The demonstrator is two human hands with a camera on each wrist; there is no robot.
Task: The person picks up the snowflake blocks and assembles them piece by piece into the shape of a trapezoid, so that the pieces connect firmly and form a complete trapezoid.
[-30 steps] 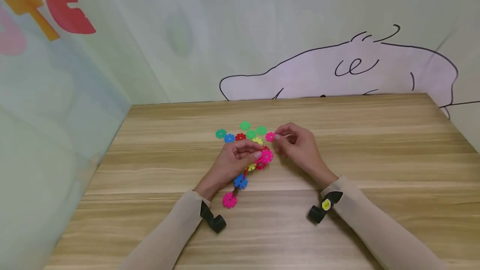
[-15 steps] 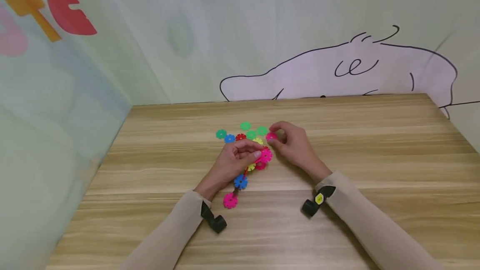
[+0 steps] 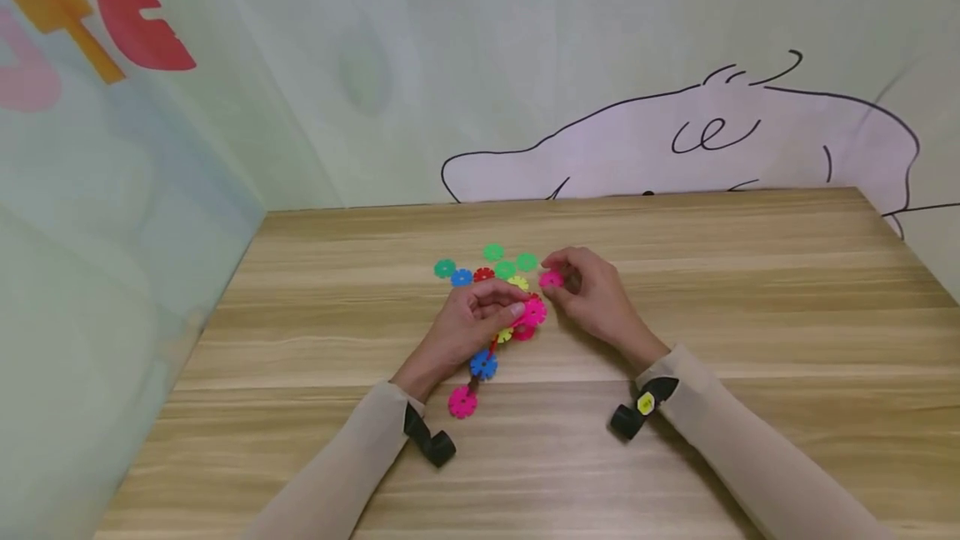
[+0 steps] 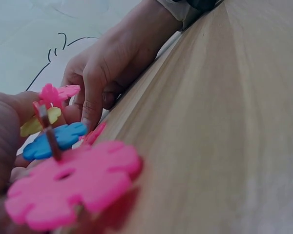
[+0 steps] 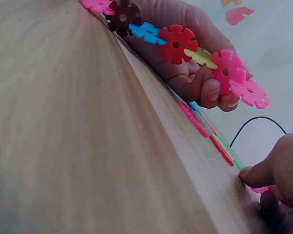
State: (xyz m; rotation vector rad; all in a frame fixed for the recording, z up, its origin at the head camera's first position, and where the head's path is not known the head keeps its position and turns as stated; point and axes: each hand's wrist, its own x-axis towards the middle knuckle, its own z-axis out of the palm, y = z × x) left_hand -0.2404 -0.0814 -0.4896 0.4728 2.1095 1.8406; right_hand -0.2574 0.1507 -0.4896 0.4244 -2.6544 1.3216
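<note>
My left hand [image 3: 461,323] pinches a chain of interlocking snowflake discs near its far end, thumb on a pink disc [image 3: 536,314]. In the right wrist view the chain links a brown disc [image 5: 133,13], a blue disc [image 5: 145,33], a red disc [image 5: 168,52], a yellow disc [image 5: 200,57] and pink ones. Its near end, another pink disc [image 4: 95,183], hangs toward me close over the table. Farther right, my right hand [image 3: 600,302] pinches a single loose pink disc [image 3: 551,279] between thumb and fingers, low by the tabletop; the fingers hide part of it.
Beyond my left hand several loose discs lie flat on the wooden table [image 3: 337,273]: a teal one [image 3: 445,267], a blue one [image 3: 461,277], a red one [image 3: 483,273], green ones and a yellow one [image 3: 519,282]. A printed cloth backdrop [image 3: 375,107] stands behind the table.
My right fingers close around the loose pink disc, which has shifted slightly right and toward me with the hand. The left hand and chain stay nearly where they were.
</note>
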